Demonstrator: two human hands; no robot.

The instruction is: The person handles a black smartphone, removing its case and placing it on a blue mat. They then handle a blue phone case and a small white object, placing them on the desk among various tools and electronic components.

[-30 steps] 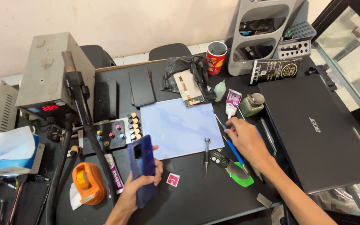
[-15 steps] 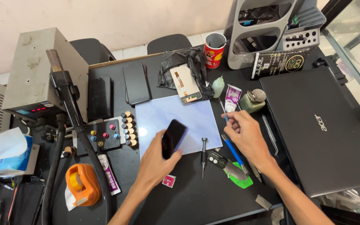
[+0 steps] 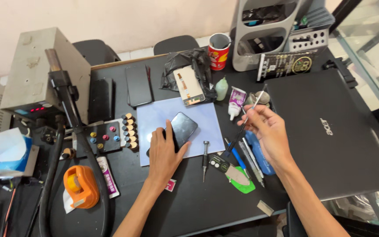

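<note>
Head view, from the left edge across: a grey box-shaped machine [image 3: 44, 72] with a small red display stands at the far left of the black surface [image 3: 198, 210], and a thick black hose [image 3: 66, 145] loops down from it toward the near edge, so that side is crowded. An orange tape dispenser [image 3: 80, 186] sits beside the hose, and a tissue box [image 3: 3, 151] lies at the very edge.

Next comes a pale blue mat [image 3: 207, 120], laid flat in the middle as a clean bed for the work. The left hand [image 3: 165, 151] presses a dark phone [image 3: 178, 129] down on this mat, palm over its near end, fingers [image 3: 159, 134] spread and wrapped along its side, steadying it so it cannot slide. The phone lies tilted, fully within the mat's borders. A small screwdriver [image 3: 205, 160] lies just off the mat's right edge, within easy reach.

The right hand [image 3: 268, 136] hovers above the surface with its fingers pinched together on a thin metal tool [image 3: 247, 118], held like a pen, its lower end slanting toward the mat. Below it lie several loose tools [image 3: 251, 160], packed close together. A closed black laptop [image 3: 330, 131] fills the right side to the surface edge, leaving free room mainly in the near middle, between the two forearms.
</note>
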